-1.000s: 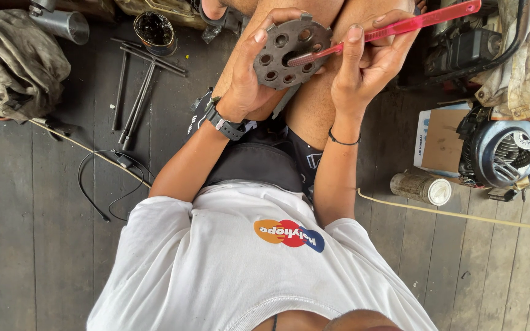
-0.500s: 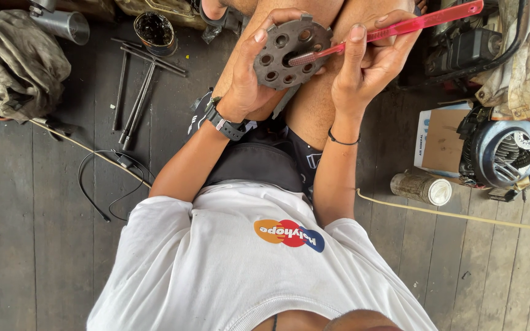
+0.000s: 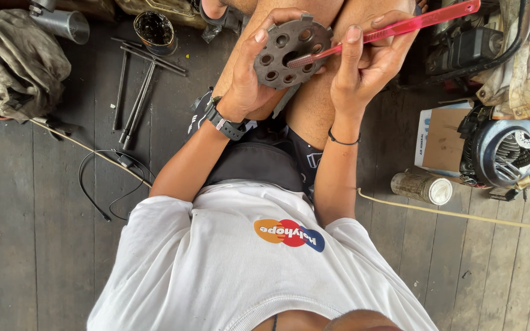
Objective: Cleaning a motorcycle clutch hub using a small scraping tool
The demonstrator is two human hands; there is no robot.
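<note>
The left hand (image 3: 249, 86) was clamped on the rim of a dark round metal disc (image 3: 291, 54) with many holes, holding it above the knees. The right hand (image 3: 369, 64) was closed around a red toothbrush (image 3: 400, 27); its long axis ran from this grip toward the disc, and the bristle end touched the disc's middle hole. The right hand was just beside the disc. Compared with half a second earlier, both hands and the brush kept nearly the same position.

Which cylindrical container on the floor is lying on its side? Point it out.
The dusty spray can beside the cardboard box; the black pot stands upright, mouth open.
</note>
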